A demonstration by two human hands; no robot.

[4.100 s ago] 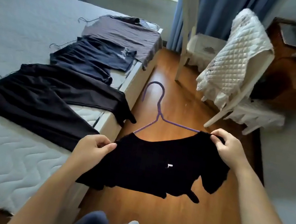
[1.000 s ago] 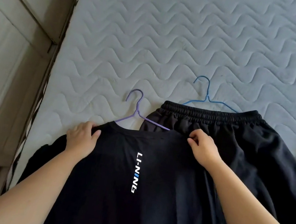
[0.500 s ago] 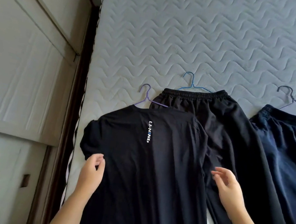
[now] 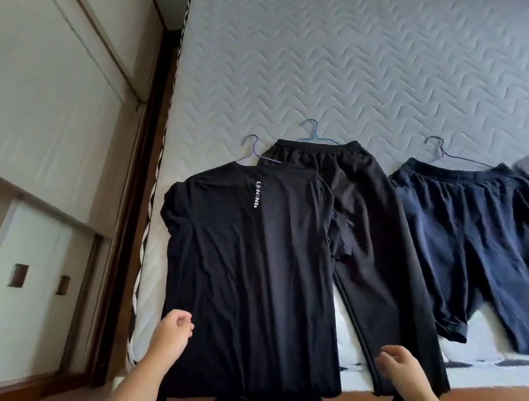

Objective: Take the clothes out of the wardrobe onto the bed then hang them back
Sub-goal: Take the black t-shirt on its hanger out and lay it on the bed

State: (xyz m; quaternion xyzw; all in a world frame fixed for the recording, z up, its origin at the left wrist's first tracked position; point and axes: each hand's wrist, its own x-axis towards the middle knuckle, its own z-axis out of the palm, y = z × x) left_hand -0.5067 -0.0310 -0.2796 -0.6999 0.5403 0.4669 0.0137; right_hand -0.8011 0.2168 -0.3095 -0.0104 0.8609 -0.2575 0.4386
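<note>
Four garments lie on the bed (image 4: 348, 57), black T-shirt (image 4: 252, 267) running lengthwise from purple hanger (image 4: 253, 150) down-frame to the left hand (image 4: 171, 333), right hand (image 4: 403, 368) beside its hem, all fingers (image 4: 184, 321) loose and empty.

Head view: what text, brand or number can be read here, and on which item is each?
"LI-NING": white lettering, running vertically below the collar of the black T-shirt.
Pale print on the leg of the navy shorts: too blurred to read.
No other text visible.
</note>
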